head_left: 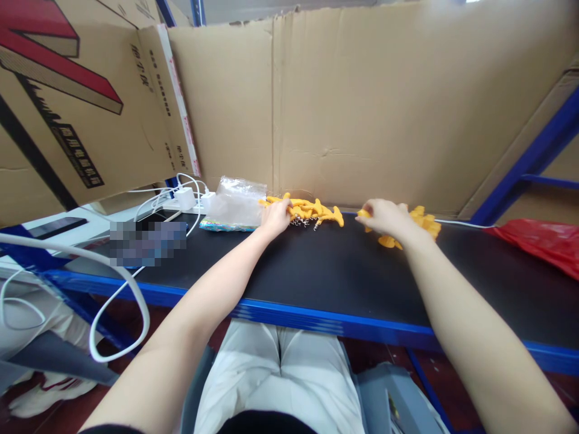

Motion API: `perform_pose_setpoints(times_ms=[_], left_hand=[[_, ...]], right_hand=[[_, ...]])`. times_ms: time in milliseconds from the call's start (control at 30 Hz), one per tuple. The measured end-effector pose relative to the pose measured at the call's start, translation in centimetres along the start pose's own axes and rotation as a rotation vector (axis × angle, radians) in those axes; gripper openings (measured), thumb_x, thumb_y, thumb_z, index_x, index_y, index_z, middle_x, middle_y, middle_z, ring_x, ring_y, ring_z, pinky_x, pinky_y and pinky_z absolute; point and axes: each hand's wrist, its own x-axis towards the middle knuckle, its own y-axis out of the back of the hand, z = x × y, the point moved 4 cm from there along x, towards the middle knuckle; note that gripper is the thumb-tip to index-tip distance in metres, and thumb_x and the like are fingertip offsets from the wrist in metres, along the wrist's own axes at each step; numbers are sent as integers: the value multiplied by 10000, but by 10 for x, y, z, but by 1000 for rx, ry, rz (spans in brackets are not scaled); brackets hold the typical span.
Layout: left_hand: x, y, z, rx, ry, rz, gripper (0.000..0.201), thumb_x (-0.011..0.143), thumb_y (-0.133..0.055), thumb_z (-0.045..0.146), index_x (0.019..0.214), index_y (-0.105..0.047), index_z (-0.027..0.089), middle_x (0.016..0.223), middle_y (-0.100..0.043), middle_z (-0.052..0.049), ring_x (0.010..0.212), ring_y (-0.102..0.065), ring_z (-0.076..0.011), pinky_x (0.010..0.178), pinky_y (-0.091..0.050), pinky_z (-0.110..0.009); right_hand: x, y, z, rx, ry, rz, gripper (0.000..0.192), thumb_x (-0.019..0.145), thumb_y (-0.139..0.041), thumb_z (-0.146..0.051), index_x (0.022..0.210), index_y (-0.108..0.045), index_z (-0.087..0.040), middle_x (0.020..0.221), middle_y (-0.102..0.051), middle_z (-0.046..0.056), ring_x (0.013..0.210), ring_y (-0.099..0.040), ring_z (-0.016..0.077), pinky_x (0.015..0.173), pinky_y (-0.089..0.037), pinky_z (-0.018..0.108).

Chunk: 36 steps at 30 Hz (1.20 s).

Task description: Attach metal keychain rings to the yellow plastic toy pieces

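My left hand (pixel 275 217) closes on the near end of a row of yellow plastic pieces (pixel 312 211) lying at twelve o'clock on the black bench (pixel 316 271), small metal springs (pixel 301 223) just beside it. My right hand (pixel 384 218), at one o'clock, grips one yellow piece (pixel 363 213) from a second yellow pile (pixel 423 222). A clear plastic bag (pixel 237 202) lies at eleven o'clock.

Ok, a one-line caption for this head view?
Left hand and right hand reach into yellow plastic pieces on a black table.

Black bench (pixel 316 271) w/ yellow parts (pixel 316 211), clear bag (pixel 237 202), red bag (pixel 543 241)
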Motion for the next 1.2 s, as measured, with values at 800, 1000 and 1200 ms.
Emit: perform_pose_setpoints(times_ms=[800, 1000, 1200], left_hand=[[-1, -32, -7, 98, -87, -127, 528, 924, -306, 408, 1436, -305, 278, 1405, -350, -105, 1256, -379, -303, 1045, -295, -473], [-1, -26, -6, 81, -96, -83, 500, 941, -286, 393, 1435, -295, 313, 1349, -436, -98, 1236, -411, -284, 1031, -299, -478], [3, -8, -8, 48, -35, 69, 433, 931, -316, 319, 1319, -483, 220, 1214, -555, -112, 1178, -478, -264, 987, -365, -431]], right_hand=[[3, -19, 30, -61, -177, -205, 175, 730, -621, -231, 885, -667, -164, 927, -661, 174, 858, -589, 296, 761, -354, 431], [2, -16, 25, -71, -198, -235, 293, 757, -608, -293, 1019, -654, -173, 1024, -651, 185, 980, -573, 341, 819, -359, 481], [6, -17, 21, -119, -103, -136, 377, 793, -557, -390, 1100, -622, -182, 1154, -621, 175, 1059, -556, 365, 839, -384, 519]])
